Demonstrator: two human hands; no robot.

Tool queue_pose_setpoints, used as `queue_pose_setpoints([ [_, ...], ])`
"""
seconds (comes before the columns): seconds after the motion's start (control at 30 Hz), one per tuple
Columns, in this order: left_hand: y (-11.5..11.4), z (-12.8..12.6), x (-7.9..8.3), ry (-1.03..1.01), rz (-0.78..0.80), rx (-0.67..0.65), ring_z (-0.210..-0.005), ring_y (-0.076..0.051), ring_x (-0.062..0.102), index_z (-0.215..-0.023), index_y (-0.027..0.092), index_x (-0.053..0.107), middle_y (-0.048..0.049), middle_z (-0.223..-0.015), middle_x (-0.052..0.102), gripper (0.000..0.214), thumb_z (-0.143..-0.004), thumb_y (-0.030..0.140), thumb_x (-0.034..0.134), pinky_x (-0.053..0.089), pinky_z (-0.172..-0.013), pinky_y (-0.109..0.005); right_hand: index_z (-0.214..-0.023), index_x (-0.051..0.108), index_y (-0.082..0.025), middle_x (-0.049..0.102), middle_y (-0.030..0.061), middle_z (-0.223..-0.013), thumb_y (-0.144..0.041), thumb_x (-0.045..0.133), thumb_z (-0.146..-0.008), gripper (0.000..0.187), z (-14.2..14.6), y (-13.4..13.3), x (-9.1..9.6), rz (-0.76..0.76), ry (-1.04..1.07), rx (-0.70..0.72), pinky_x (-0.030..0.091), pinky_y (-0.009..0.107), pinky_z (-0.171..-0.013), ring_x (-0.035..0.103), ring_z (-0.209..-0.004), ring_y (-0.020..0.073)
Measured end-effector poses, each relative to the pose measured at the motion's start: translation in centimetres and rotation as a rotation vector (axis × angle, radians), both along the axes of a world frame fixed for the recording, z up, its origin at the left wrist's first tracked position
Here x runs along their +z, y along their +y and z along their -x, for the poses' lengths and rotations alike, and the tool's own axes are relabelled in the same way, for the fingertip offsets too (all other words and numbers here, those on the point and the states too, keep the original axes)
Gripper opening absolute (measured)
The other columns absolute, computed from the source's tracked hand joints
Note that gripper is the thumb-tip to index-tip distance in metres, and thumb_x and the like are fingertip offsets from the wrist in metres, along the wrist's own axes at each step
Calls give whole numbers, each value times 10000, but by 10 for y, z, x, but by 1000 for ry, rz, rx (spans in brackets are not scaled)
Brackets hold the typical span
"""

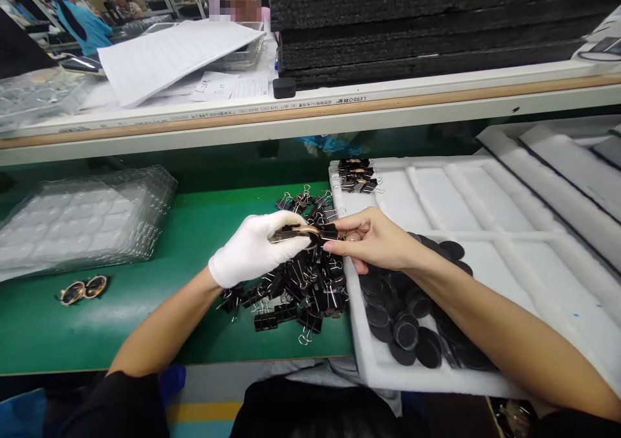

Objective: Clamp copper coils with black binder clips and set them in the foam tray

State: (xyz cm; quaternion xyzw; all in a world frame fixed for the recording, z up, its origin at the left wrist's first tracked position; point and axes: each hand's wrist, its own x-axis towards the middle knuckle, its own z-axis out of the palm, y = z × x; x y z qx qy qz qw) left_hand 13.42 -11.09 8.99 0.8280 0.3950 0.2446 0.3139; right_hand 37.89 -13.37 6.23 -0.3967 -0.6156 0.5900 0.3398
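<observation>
Binder clip (330, 232), black with wire handles, sits between the two hands just above the heap of loose clips (295, 289) on the green desk (194, 244). The left hand (257, 247), in a white glove, is closed around a thin brown piece (291, 233) with a glossy surface, holding it out flat. The right hand (376, 237), bare, pinches the binder clip between thumb and fingertips at the end of the brown piece. Whether the clip already bites onto it I cannot tell.

Judging by how things lie, the work looks to be early or midway. The heap is large, and only a small bunch of clips (358, 176) lies in the far left corner compartment of the white foam tray (485, 231). Many black discs (412, 321) fill the tray's near compartment under the right wrist. The other compartments hold nothing.

On the left of the desk, well apart, lie a joined pair of brown lenses (83, 290) and a stack of clear plastic trays (82, 221).
</observation>
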Motion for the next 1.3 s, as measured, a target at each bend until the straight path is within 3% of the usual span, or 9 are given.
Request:
queue_pose_setpoints([
  [0.1, 0, -2, 1, -51, 39, 17, -748, -109, 680, -1041, 227, 744, 29, -918, 769, 237, -911, 419, 693, 521, -660, -205, -683, 636, -150, 493, -76, -506, -414, 879, -764, 368, 5, -2, -1, -12, 14, -51, 273, 179, -298, 434, -321, 47],
  [0.27, -1, -2, 4, -41, 109, 49, -734, -116, 682, -1043, 212, 743, 17, -900, 766, 278, -920, 449, 665, 514, -626, -205, -704, 675, -145, 411, -90, -530, -471, 864, -767, 382, 8, -4, 1, 4, 25, -65, 259, 185, -271, 345, -342, 30],
  [0.43, -1, 1, 7, 86, 25, -20, -724, -113, 659, -1052, 224, 745, 31, -880, 752, 253, -912, 416, 657, 507, -662, -221, -753, 702, -147, 439, -81, -524, -496, 873, -743, 389, 8, -5, 2, 29, -21, -1, 309, 195, -279, 344, -367, 42],
  [0.67, -4, -6, 9, -40, 153, 13, -859, -148, 724, -1079, 214, 719, 9, -966, 766, 258, -934, 409, 635, 559, -747, -235, -688, 675, -151, 402, -80, -523, -520, 852, -763, 415, 12, -7, 1, 27, 45, -83, 200, 188, -292, 309, -372, 29],
  [0.83, -2, -2, 13, 128, 50, -24, -741, -115, 660, -1039, 229, 736, 42, -885, 739, 226, -910, 394, 651, 494, -666, -223, -711, 687, -153, 390, -79, -535, -532, 848, -770, 416, 10, -5, 2, 1, -17, -38, 246, 192, -290, 330, -391, 44],
  [1.03, -1, 1, 12, 118, 52, -101, -654, -84, 601, -1047, 228, 744, 64, -808, 716, 222, -911, 373, 645, 456, -617, -204, -799, 728, -143, 415, -80, -535, -526, 845, -779, 401, 8, -4, 1, 6, -66, 49, 277, 197, -303, 318, -378, 42],
  [1.3, -3, -5, 11, 79, 60, 3, -716, -112, 641, -982, 215, 751, 40, -840, 731, 193, -883, 344, 647, 475, -631, -210, -786, 733, -135, 413, -85, -481, -530, 861, -764, 416, 12, -6, -1, 23, 67, -32, 169, 206, -307, 282, -358, 35],
])
